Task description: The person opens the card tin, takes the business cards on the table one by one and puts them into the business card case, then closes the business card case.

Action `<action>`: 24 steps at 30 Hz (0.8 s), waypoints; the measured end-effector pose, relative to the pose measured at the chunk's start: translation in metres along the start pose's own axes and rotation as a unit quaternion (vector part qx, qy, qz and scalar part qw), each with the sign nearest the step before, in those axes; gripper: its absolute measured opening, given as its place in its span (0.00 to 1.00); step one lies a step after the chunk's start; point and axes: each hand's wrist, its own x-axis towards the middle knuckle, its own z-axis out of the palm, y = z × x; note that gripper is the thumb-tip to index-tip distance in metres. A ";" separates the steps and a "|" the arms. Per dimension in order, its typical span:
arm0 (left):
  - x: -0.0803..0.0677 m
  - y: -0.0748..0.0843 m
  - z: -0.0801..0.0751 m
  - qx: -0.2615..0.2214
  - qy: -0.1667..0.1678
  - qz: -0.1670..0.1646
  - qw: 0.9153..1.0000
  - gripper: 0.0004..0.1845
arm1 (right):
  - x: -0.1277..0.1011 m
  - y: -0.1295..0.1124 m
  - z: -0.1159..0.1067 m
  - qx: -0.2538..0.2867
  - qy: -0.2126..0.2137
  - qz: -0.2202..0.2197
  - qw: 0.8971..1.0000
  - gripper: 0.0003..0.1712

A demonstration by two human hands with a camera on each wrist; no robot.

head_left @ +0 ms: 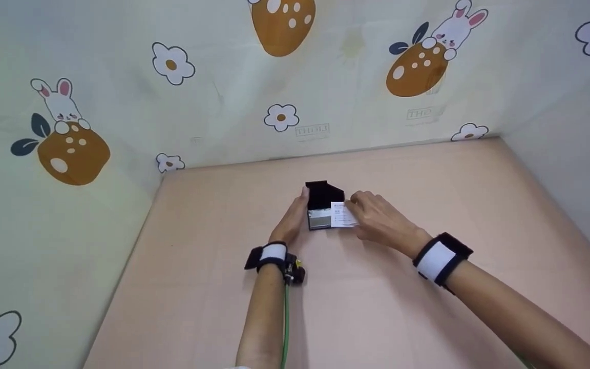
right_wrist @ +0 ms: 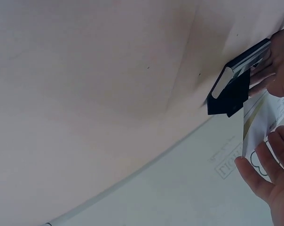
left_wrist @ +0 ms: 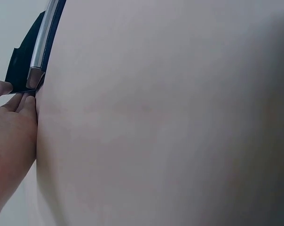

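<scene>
A black card case (head_left: 320, 195) with a silvery inner part stands with its flap up. My left hand (head_left: 291, 220) holds it from the left side, the thumb along its edge. In the left wrist view, the fingers of that hand (left_wrist: 12, 127) grip the near end of the case (left_wrist: 24, 61). My right hand (head_left: 383, 220) pinches a white printed business card (head_left: 341, 215) by its right side. The card overlaps the right part of the silvery section; the right wrist view shows the card (right_wrist: 264, 120) beside the case (right_wrist: 233, 89). Whether they touch is unclear.
Both hands work over a pale pink tabletop (head_left: 213, 307). A patterned cloth wall (head_left: 223, 113) with rabbits and flowers rises behind and at both sides. Each wrist wears a strap, the left one (head_left: 274, 253) with a small camera and green cable.
</scene>
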 end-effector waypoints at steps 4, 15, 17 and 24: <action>-0.001 -0.002 0.001 -0.002 0.002 -0.006 1.000 0.47 | 0.008 -0.003 0.007 0.000 0.012 -0.005 1.000 0.25; -0.003 0.002 0.001 -0.022 0.004 -0.038 0.999 0.45 | 0.030 -0.005 0.019 -0.028 -0.017 -0.024 0.999 0.23; -0.003 0.002 0.002 -0.021 0.005 -0.040 0.999 0.46 | 0.034 -0.005 0.022 -0.029 -0.028 -0.024 0.999 0.22; -0.003 0.004 0.001 -0.027 0.001 -0.042 0.999 0.47 | 0.047 -0.006 0.030 -0.015 -0.052 -0.023 0.998 0.20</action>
